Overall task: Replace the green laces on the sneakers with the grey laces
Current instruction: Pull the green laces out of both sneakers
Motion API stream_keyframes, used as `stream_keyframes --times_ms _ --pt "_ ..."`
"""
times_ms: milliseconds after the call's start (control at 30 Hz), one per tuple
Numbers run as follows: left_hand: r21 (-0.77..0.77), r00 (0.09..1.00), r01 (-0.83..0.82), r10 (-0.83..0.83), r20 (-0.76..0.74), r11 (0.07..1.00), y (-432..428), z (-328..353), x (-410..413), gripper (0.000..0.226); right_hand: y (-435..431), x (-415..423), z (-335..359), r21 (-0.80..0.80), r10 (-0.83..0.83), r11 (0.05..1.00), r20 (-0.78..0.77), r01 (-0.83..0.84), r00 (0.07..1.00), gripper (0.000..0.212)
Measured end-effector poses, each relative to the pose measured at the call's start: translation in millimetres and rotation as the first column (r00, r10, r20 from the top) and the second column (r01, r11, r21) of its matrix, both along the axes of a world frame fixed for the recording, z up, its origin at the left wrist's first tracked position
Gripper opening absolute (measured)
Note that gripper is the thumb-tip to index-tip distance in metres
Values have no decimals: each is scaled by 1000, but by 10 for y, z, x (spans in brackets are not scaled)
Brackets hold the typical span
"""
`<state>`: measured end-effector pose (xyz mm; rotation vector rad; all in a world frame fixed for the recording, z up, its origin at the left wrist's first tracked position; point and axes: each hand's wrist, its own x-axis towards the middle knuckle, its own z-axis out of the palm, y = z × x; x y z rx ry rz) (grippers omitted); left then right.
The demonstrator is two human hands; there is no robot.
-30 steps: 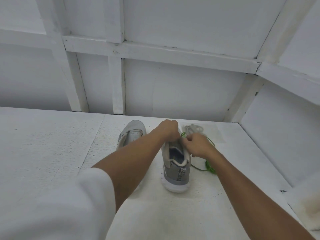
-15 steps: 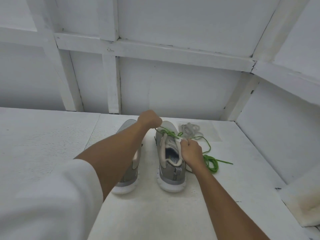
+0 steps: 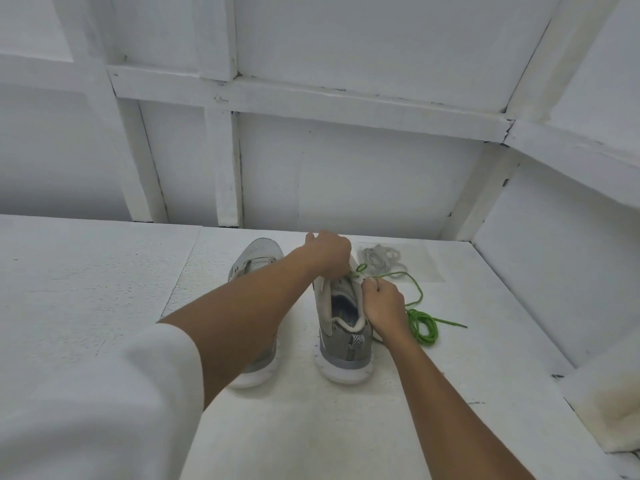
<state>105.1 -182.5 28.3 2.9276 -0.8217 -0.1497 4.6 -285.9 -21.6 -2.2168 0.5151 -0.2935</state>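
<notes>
Two grey sneakers stand side by side, heels towards me. On the right sneaker [image 3: 343, 344], my left hand [image 3: 329, 252] reaches over the tongue and pinches the green lace [image 3: 420, 323] near the eyelets. My right hand [image 3: 382, 304] grips the same lace at the shoe's right edge. The loose part of the green lace trails right and coils on the surface. The left sneaker [image 3: 258, 259] is partly hidden by my left forearm. A bundle of grey laces [image 3: 379, 255] lies behind the right sneaker.
The shoes stand on a white foam surface [image 3: 104, 289]. A white framed wall [image 3: 311, 168] rises behind it, and an angled white panel [image 3: 554, 271] closes the right side. The grey laces lie on a clear plastic sheet [image 3: 431, 268].
My left hand has come back down from a raised pull to the right sneaker's eyelets. My right hand stays at the shoe's right edge. The view has shifted slightly.
</notes>
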Motion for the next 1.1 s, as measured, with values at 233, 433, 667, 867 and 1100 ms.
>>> stream_keyframes --times_ms 233,433,667,867,1100 --pt "63 997 58 -60 40 996 -116 -104 -66 21 2 12 -7 0 -7 1000 3 7 1000 32" --pt "-5 950 -118 114 290 993 151 284 122 27 4 -8 -2 16 -5 1000 20 5 1000 33" --pt "-70 923 -303 311 228 950 303 416 241 49 4 -1 -13 31 -11 999 3 11 1000 34" --pt "35 995 67 -69 77 997 -80 61 -43 27 5 0 -11 16 -13 1000 4 13 1000 33" --pt "173 977 71 -104 187 982 -33 50 -3 15 11 -8 -4 36 -13 999 12 12 1000 32"
